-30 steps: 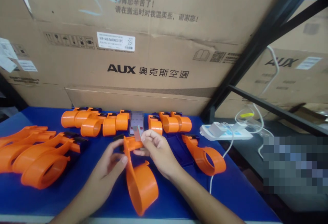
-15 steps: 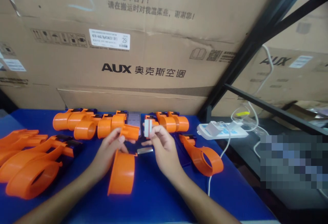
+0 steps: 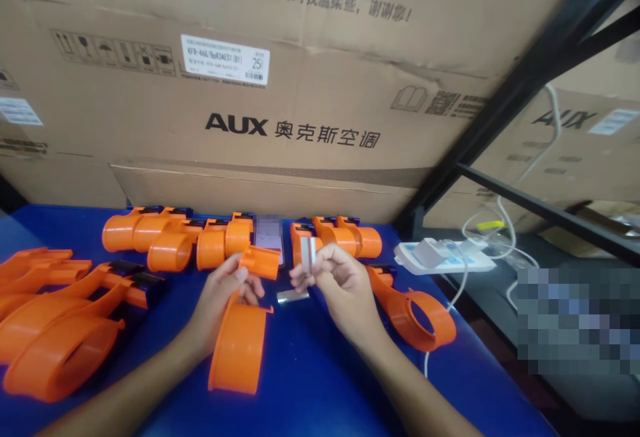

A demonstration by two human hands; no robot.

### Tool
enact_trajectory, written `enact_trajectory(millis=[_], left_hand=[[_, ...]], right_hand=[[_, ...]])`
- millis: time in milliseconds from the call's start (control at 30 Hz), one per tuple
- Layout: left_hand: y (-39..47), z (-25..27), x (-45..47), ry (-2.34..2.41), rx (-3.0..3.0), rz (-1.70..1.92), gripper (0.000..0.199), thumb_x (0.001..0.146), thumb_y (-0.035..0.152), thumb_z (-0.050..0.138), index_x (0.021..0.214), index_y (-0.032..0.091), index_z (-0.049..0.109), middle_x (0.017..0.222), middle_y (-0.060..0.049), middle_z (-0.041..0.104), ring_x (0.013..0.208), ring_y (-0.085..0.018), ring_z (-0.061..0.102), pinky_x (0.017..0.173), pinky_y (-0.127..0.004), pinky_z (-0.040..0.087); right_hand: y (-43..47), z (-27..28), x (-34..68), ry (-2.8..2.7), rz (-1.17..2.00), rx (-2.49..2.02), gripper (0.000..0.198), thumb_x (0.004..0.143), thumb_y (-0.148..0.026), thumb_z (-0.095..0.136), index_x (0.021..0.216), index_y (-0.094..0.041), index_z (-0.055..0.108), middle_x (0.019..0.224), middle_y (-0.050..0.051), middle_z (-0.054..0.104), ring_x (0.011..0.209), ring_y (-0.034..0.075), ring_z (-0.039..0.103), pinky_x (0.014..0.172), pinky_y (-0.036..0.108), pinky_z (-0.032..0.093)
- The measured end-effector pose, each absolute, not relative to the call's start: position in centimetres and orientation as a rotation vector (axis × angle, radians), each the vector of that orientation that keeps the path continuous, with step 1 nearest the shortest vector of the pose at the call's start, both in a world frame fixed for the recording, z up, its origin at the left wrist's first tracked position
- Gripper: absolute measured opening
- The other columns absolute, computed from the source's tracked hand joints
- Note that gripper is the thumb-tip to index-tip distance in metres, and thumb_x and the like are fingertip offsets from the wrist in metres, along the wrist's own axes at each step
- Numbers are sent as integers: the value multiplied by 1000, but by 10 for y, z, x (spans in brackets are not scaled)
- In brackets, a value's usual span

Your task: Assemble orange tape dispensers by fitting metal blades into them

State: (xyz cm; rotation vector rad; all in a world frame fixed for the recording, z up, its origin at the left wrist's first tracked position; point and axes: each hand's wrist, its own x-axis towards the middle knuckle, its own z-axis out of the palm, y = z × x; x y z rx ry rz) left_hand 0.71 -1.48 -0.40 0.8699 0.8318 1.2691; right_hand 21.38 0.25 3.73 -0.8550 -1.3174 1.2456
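My left hand point(image 3: 227, 297) is closed around the handle end of an orange plastic tape dispenser point(image 3: 237, 350), whose wide ring hangs below the fingers. Between the thumb and fingers of my right hand point(image 3: 345, 284), a small flat silver-and-white strip point(image 3: 309, 255) is pinched upright, just right of the dispenser's handle end and apart from it. A short shiny metal piece point(image 3: 293, 296) lies on the blue table point(image 3: 320, 384) between the two hands. Part of the held dispenser's handle is covered by my left fingers.
Several orange dispensers with dark tips point(image 3: 170, 250) line the back; others point(image 3: 60, 357) lie at left, and one point(image 3: 425, 317) at right. A phone point(image 3: 269, 237) lies behind my hands. A white power strip point(image 3: 445, 257) with cables stands beside a black frame point(image 3: 475, 117). A large carton point(image 3: 300, 177) rises behind.
The view has shifted slightly. The strip in my right hand has turned to show a narrower side. My left hand keeps hold of the orange dispenser.
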Motion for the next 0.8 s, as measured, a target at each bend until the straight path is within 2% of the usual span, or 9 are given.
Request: enact_trajectory(millis=[100, 200, 400, 800], left_hand=[[-15, -5, 8, 857, 862, 1278, 39, 88, 52, 70, 80, 15, 62, 73, -4, 68, 54, -10, 59, 51, -19, 46], [-15, -7, 9, 867, 861, 1277, 42, 87, 55, 70, 79, 15, 62, 73, -4, 68, 55, -11, 59, 51, -20, 46], [-18, -6, 8, 821, 808, 1278, 39, 85, 53, 74, 85, 16, 62, 78, -3, 69, 55, -12, 60, 50, -22, 48], [-15, -5, 9, 849, 802, 1245, 39, 82, 53, 76, 83, 16, 62, 74, -4, 70, 53, -13, 62, 49, -23, 46]], right_hand=[[6, 35, 214, -1357, 1205, -912, 20, 92, -37, 65, 84, -23, 53, 70, -1, 68, 59, 13, 60, 56, 25, 49], [8, 34, 215, -1415, 1119, -976, 20, 96, -40, 62, 86, -22, 58, 66, -3, 64, 55, 11, 54, 54, 24, 44], [9, 34, 213, -1422, 1086, -1042, 29, 96, -49, 63, 90, -21, 64, 69, -1, 66, 57, 13, 56, 55, 25, 44], [9, 34, 213, -1428, 1080, -1003, 26, 96, -47, 64, 93, -21, 64, 72, 0, 68, 60, 14, 58, 58, 26, 47]])
